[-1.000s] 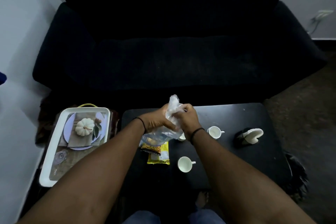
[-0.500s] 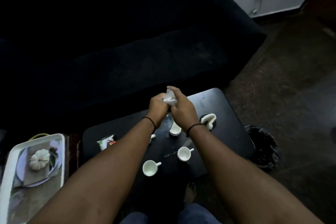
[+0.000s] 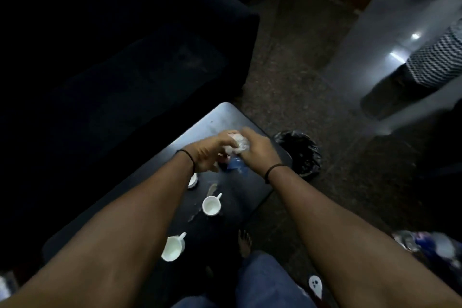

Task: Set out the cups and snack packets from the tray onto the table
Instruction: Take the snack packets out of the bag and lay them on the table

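Over the right end of the black table, my left hand and my right hand both squeeze a crumpled clear plastic bag into a small ball. Below the hands a blue and red packet shows partly on the table. Three white cups stand on the table: one cup in the middle, another cup nearer me, and a third cup half hidden by my left forearm. The tray is out of view.
A black sofa runs behind the table. A bin lined with a black bag stands on the floor just right of the table. Another person's patterned clothing is at the right edge. Plastic litter lies at lower right.
My view has swung to the right, so the tray and yellow packets have left the frame. The plastic bag, earlier large and loose, is now crushed into a ball between both hands.
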